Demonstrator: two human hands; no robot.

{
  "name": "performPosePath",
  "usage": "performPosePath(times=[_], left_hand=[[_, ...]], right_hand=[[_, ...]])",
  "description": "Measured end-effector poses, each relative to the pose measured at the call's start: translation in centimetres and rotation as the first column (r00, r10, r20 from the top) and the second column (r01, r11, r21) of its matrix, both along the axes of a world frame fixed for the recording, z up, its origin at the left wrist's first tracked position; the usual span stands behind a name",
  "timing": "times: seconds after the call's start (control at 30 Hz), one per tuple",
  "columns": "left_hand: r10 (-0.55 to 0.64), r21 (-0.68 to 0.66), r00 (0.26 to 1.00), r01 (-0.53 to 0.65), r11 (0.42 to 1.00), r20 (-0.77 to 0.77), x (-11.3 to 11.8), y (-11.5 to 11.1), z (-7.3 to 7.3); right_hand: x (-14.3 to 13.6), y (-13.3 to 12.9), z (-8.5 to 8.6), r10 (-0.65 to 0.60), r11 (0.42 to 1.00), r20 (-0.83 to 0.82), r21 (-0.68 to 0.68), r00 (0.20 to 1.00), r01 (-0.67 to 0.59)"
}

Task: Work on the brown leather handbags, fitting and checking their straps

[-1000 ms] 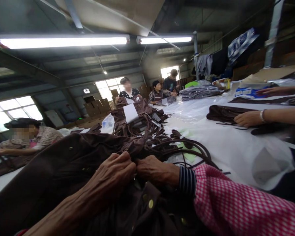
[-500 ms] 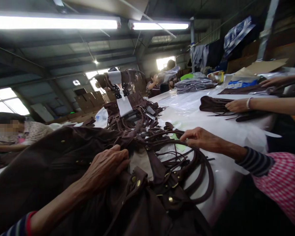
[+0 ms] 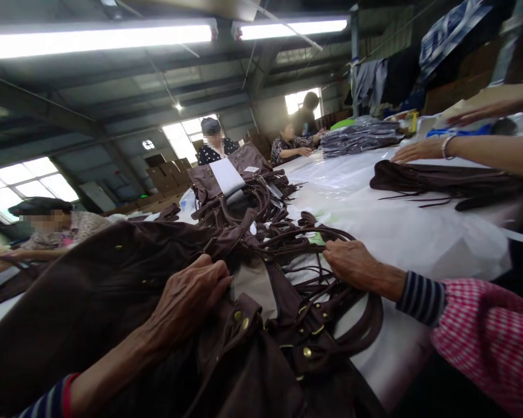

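Note:
Dark brown handbags lie heaped close in front of me. My left hand (image 3: 192,293) is closed on the edge of a handbag (image 3: 113,278), its fingers curled in by a beige lining (image 3: 256,284); the fingertips are partly hidden. My right hand (image 3: 353,266) is closed round looped bag handles (image 3: 377,325) at the right of the heap. Below these, a bag flap carries brass studs (image 3: 307,352) and buckles. Thin dark cords (image 3: 307,285) hang between the handles.
Plastic sheeting (image 3: 444,232) covers the white table. At right, a co-worker's hands (image 3: 422,150) are over another brown bag (image 3: 418,177). More bags with a white paper tag (image 3: 226,176) are piled ahead. Plastic-wrapped goods (image 3: 359,136) are stacked farther back. Several other people sit around.
My right hand has closed more fully round the handles; my left hand keeps its grip. Ahead, a raised bag has come down onto the pile. The co-worker's near hand has lifted off the bag.

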State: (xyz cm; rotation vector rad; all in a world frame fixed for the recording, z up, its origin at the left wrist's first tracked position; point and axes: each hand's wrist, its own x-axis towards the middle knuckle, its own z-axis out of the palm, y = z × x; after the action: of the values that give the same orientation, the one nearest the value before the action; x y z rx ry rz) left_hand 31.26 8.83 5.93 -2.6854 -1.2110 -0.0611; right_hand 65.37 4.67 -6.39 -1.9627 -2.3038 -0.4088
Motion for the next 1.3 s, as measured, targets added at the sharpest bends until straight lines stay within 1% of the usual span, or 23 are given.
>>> performPosePath(times=[0.1,0.17,0.2,0.27,0.33,0.4,0.47,0.57,0.7,0.83,0.93,1.0,1.07,1.17,1.23,1.3], left_hand=[[-0.015,-0.010,0.999,0.016,1.000,0.032,-0.3,0.4,-0.3],[-0.039,-0.007,0.998,0.040,0.999,0.054,-0.4,0.7,-0.5],[-0.055,-0.004,0.996,0.056,0.998,0.064,-0.5,0.8,-0.7],[-0.083,-0.001,0.994,0.083,0.997,0.075,-0.6,0.8,-0.8],[-0.096,-0.003,0.992,0.097,0.995,0.077,-0.5,0.8,-0.9],[-0.095,-0.003,0.993,0.095,0.995,0.074,-0.3,0.7,-0.8],[-0.081,0.005,0.994,0.080,0.997,0.069,-0.1,0.6,-0.7],[-0.067,0.013,0.996,0.066,0.998,0.057,0.2,0.4,-0.6],[-0.084,0.031,0.995,0.083,0.996,0.053,0.1,0.2,-0.9],[-0.094,0.050,0.995,0.092,0.995,0.032,0.0,0.2,-1.2],[-0.100,0.047,0.995,0.099,0.994,0.021,0.1,0.1,-1.2],[-0.107,0.042,0.994,0.106,0.993,0.019,0.2,0.0,-1.1],[-0.122,0.039,0.992,0.121,0.992,0.023,0.2,-0.1,-1.1],[-0.138,0.035,0.989,0.136,0.990,0.053,0.1,-0.1,-1.2],[-0.152,0.038,0.985,0.150,0.988,0.082,0.0,0.0,-1.4],[-0.171,0.042,0.981,0.167,0.985,0.096,-0.1,0.2,-1.7]], right_hand=[[0.7,0.1,0.0,-0.005,1.000,-0.050,-0.007,0.999,0.005],[1.6,0.2,0.4,0.010,1.000,-0.147,-0.017,0.989,-0.012],[2.0,0.2,0.6,0.017,1.000,-0.221,-0.016,0.975,-0.021],[3.0,0.0,1.0,0.027,1.000,-0.404,0.012,0.914,-0.024],[3.9,-0.5,1.4,0.023,0.999,-0.566,0.049,0.824,0.005],[4.4,-1.3,1.7,0.023,0.998,-0.656,0.060,0.754,0.022],[4.6,-2.1,2.0,0.022,0.999,-0.686,0.044,0.728,0.011],[4.4,-2.7,2.2,0.050,0.999,-0.675,0.041,0.737,-0.031],[3.5,-2.3,2.0,0.092,0.996,-0.633,0.064,0.769,-0.066],[2.6,-1.4,2.2,0.094,0.994,-0.585,0.094,0.806,-0.047],[2.6,-0.2,2.9,0.070,0.995,-0.515,0.102,0.854,-0.020],[3.0,1.2,3.6,0.029,0.995,-0.474,0.095,0.880,0.018],[3.3,3.2,4.5,-0.040,0.993,-0.438,0.080,0.898,0.084],[3.3,6.8,5.7,-0.166,0.980,-0.308,0.058,0.937,0.192],[3.0,9.0,5.9,-0.238,0.968,-0.225,0.031,0.945,0.251],[2.6,10.7,5.3,-0.279,0.959,-0.194,-0.010,0.941,0.283]])
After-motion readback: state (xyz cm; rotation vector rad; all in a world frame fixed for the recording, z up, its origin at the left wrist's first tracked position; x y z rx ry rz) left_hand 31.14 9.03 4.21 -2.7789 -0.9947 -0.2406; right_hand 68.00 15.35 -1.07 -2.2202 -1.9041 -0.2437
